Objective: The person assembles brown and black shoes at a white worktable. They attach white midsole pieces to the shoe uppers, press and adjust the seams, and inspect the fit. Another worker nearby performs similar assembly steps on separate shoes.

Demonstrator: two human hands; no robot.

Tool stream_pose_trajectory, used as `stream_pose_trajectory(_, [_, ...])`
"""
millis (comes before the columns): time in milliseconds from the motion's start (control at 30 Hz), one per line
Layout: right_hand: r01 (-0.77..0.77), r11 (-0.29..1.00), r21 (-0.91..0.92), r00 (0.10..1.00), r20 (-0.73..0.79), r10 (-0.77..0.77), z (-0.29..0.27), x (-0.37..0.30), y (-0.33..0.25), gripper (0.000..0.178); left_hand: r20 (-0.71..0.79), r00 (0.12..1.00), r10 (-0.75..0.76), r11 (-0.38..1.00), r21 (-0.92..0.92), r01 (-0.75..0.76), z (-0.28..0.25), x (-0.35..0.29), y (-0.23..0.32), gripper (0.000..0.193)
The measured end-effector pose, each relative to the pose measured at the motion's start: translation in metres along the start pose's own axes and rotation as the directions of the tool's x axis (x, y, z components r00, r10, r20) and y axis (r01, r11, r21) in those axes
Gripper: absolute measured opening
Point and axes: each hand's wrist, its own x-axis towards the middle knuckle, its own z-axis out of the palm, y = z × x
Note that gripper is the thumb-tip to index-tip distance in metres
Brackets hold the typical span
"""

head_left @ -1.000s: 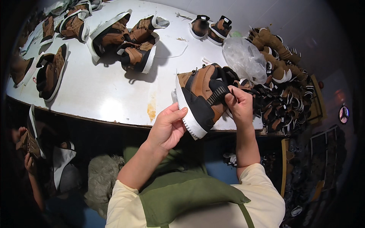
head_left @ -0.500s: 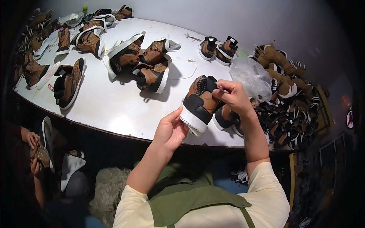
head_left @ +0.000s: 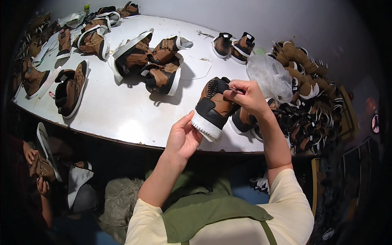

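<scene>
A brown and black high-top shoe (head_left: pixel 212 107) with a white sole is held up over the near edge of the table, its black heel side facing me. My left hand (head_left: pixel 184 136) grips it by the white sole, thumb on the near side. My right hand (head_left: pixel 250 98) is closed in a pinch beside the shoe's black collar. Something thin and small shows between its fingers, too little of it to name. Just behind my right wrist, another brown and black shoe (head_left: pixel 241 122) rests on the table, partly hidden.
On the white table (head_left: pixel 122 108) lie several brown shoes (head_left: pixel 163 77), with a pair (head_left: pixel 232 47) at the back. A clear plastic bag (head_left: pixel 269 77) and a large heap of shoes (head_left: pixel 308 110) fill the right side. At lower left, another person's hands (head_left: pixel 36 167) hold a shoe.
The whole view has shifted slightly. My hands keep the shoe in nearly the same place, and my right hand stays pinched at its collar. The other person's shoe has tilted.
</scene>
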Motion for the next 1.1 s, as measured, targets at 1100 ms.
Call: stream_pose_trajectory(1100, [0.162,0.945,0.285,0.981,0.057,-0.185,-0.016,-0.031,0.041,0.024,0.143,0.979,0.142,0.897,0.4,-0.189,0.009,-0.012,-0.024,0.045])
